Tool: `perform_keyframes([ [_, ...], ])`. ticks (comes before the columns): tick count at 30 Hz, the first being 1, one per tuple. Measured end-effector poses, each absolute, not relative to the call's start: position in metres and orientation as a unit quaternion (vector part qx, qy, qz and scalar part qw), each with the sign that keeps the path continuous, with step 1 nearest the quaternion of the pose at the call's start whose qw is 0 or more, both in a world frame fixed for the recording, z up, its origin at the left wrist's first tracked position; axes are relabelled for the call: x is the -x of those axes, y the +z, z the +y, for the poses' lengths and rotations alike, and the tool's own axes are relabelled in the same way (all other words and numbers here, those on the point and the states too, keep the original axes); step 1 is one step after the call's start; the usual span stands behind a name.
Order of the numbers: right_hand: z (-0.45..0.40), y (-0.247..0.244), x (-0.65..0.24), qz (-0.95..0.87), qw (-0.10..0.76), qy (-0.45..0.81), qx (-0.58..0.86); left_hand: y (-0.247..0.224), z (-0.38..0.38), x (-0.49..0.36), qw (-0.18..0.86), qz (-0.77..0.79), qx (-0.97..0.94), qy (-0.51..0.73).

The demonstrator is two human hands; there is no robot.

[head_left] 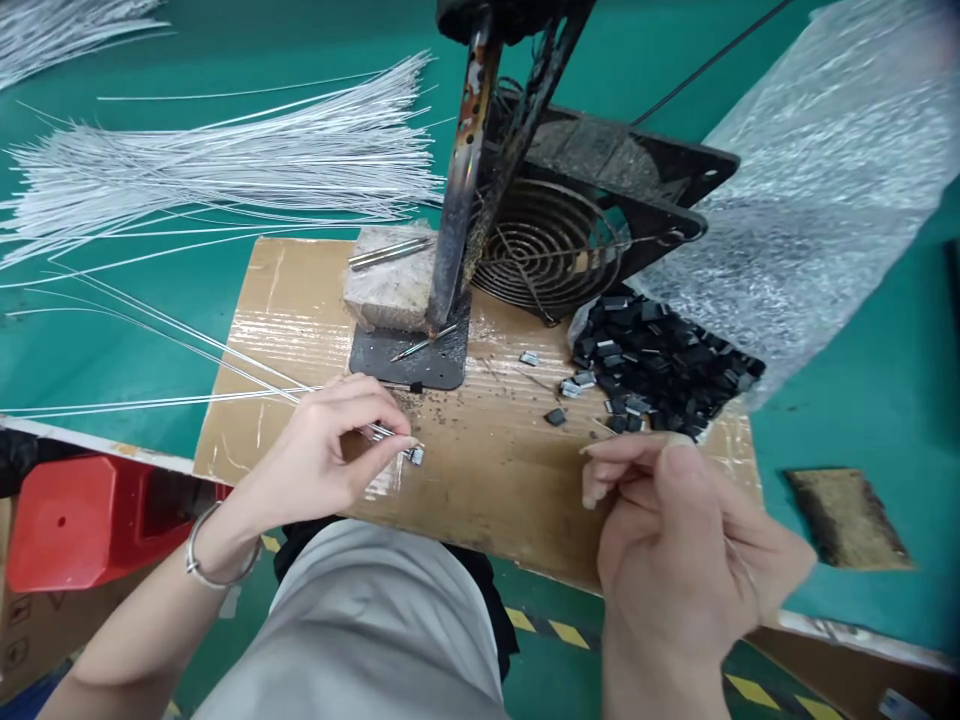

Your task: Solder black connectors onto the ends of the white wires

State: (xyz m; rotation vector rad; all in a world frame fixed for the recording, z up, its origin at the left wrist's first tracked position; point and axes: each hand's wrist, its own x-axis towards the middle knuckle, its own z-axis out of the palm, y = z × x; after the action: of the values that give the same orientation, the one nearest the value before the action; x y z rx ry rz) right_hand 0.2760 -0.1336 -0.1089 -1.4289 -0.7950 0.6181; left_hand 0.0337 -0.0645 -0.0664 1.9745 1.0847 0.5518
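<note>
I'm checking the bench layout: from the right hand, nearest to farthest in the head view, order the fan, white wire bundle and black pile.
From the right hand:
1. Black pile, just beyond the fingers
2. Fan, behind the pile
3. White wire bundle, upper left

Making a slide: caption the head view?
Left hand holds white wires over cardboard; right hand near a pile of small black parts.
</note>
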Motion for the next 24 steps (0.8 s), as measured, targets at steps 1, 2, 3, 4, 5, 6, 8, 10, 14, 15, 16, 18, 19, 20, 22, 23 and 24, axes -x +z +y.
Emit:
perform_keyframes([
  [1,-0.133,-0.109,-0.276,-0.348,0.644,0.273,0.624,-0.068,-0.065,-0.034,0.394,0.42,-0.786,0.224],
  [2,-0.133,-0.109,-0.276,-0.349,0.647,0.275,0.62,-0.069,-0.065,-0.034,0.386,0.415,-0.791,0.229],
  [3,-0.133,-0.109,-0.276,-0.351,0.652,0.275,0.614,-0.07,-0.065,-0.034,0.378,0.413,-0.796,0.231],
  [4,-0.132,-0.109,-0.276,-0.352,0.656,0.275,0.608,-0.072,-0.066,-0.034,0.37,0.412,-0.8,0.231],
  [5,-0.132,-0.11,-0.276,-0.354,0.661,0.276,0.602,-0.074,-0.066,-0.034,0.363,0.414,-0.802,0.232],
  [6,-0.132,-0.11,-0.276,-0.355,0.663,0.277,0.598,-0.075,-0.066,-0.034,0.356,0.414,-0.805,0.234],
  [8,-0.133,-0.111,-0.276,-0.356,0.66,0.285,0.597,-0.078,-0.066,-0.033,0.342,0.41,-0.811,0.238],
  [10,-0.138,-0.11,-0.279,-0.363,0.642,0.295,0.607,-0.081,-0.066,-0.032,0.325,0.404,-0.819,0.245],
  [14,-0.153,-0.102,-0.307,-0.412,0.587,0.225,0.66,-0.089,-0.064,-0.028,0.287,0.386,-0.838,0.258],
  [15,-0.158,-0.099,-0.321,-0.423,0.572,0.184,0.678,-0.091,-0.064,-0.027,0.274,0.383,-0.842,0.263],
  [16,-0.162,-0.096,-0.337,-0.429,0.556,0.135,0.699,-0.093,-0.062,-0.026,0.263,0.378,-0.846,0.27],
  [18,-0.169,-0.09,-0.379,-0.417,0.503,0.038,0.756,-0.096,-0.061,-0.024,0.255,0.372,-0.849,0.276],
  [19,-0.172,-0.087,-0.403,-0.399,0.467,-0.017,0.789,-0.097,-0.06,-0.024,0.252,0.37,-0.849,0.28],
  [20,-0.174,-0.085,-0.428,-0.376,0.455,-0.055,0.805,-0.097,-0.06,-0.024,0.25,0.37,-0.849,0.283],
  [22,-0.174,-0.083,-0.48,-0.341,0.429,-0.097,0.831,-0.096,-0.06,-0.024,0.246,0.374,-0.846,0.288],
  [23,-0.172,-0.082,-0.505,-0.329,0.41,-0.112,0.843,-0.095,-0.061,-0.025,0.243,0.379,-0.844,0.29],
  [24,-0.17,-0.082,-0.529,-0.323,0.39,-0.119,0.854,-0.094,-0.062,-0.025,0.238,0.383,-0.843,0.293],
])
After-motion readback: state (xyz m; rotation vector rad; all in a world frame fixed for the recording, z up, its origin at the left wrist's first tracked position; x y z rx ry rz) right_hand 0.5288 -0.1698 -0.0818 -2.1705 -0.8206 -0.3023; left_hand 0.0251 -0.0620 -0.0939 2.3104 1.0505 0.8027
